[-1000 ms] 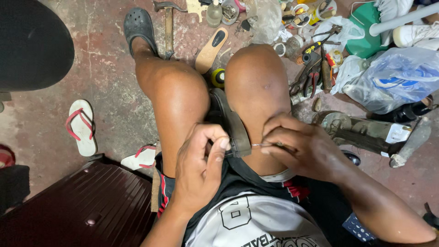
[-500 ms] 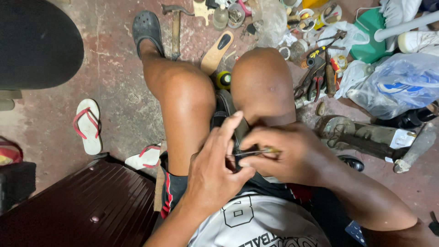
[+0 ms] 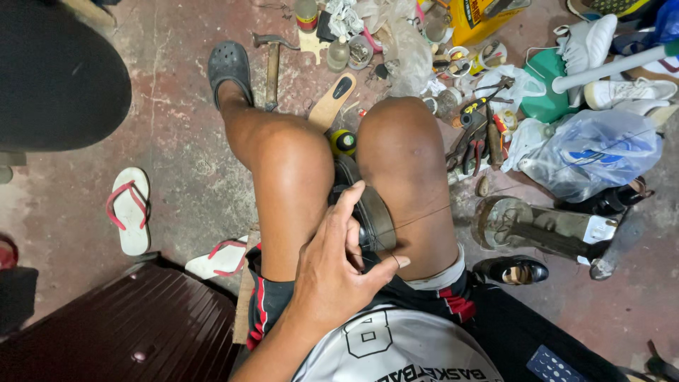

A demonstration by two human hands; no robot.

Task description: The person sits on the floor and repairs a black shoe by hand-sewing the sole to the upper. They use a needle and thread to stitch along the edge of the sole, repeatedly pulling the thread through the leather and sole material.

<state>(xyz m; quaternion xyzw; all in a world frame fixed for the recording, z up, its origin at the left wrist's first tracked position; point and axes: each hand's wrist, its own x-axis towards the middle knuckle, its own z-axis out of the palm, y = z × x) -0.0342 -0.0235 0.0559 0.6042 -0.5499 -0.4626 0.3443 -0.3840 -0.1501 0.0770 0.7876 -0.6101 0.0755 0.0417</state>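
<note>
Left hand (image 3: 332, 272) grip clenched on dark shoe (image 3: 364, 209) wedged between the knees, taut thread (image 3: 424, 216) running rightward from grip (right hand out of view).

Single head cam, we have no second view so no overlap. It looks almost straight down from above our own lap, close range: knees and left hand (image 3: 332, 272) fill the centre. Top of frame faces forward, past the clogged foot (image 3: 228, 64) to the hammer (image 3: 272, 64) and tool clutter on the concrete floor (image 3: 177, 163). Shirt hem sits at the bottom edge.
</note>
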